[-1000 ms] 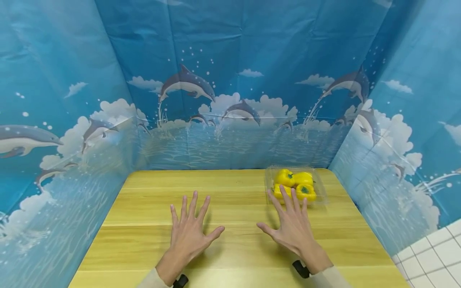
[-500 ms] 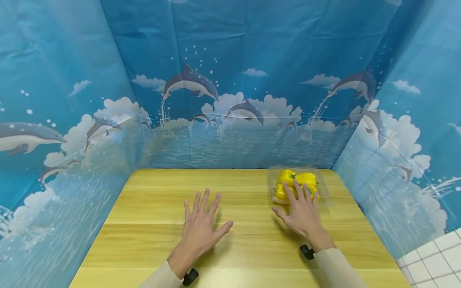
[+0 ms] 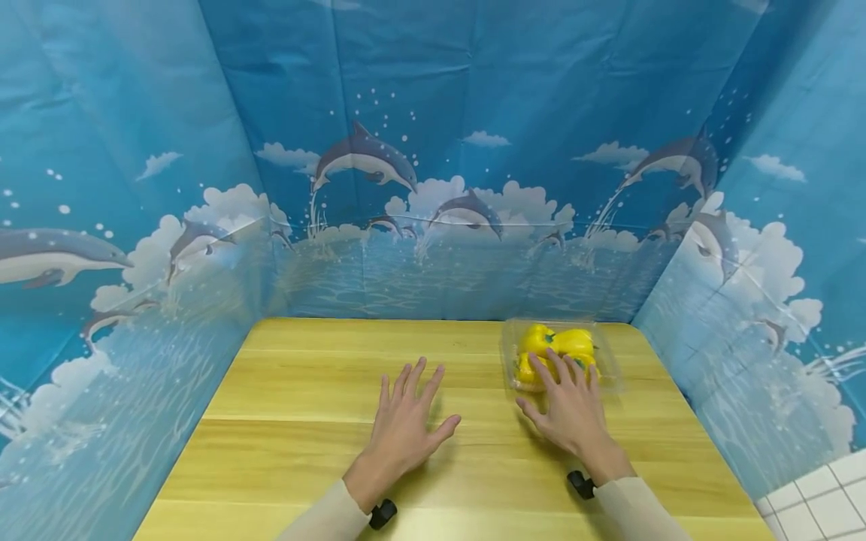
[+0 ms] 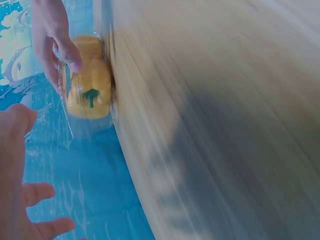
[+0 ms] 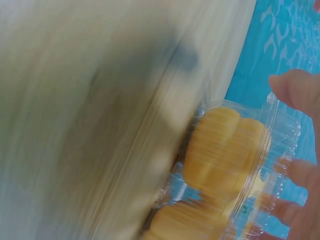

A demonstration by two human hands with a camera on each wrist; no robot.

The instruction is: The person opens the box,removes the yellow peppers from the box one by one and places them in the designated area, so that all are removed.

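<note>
Several yellow bell peppers with green stems sit in a clear plastic box at the back right of the table. My right hand reaches over the box's near side, fingers spread and slightly bent, overlapping the front peppers. In the right wrist view, its fingertips lie right at the box's upper rim, with the thumb beside it. My left hand hovers over the middle of the table, fingers spread, holding nothing. The left wrist view shows its fingers apart and the right hand at the box.
The wooden table is bounded at the back and both sides by a blue curtain printed with dolphins. White tiles show at the lower right. A small black device is strapped under each wrist.
My right hand has moved rightward and forward onto the near side of the box, its fingers bending a little. The left hand has drifted to the right, and the head view has shifted slightly.
</note>
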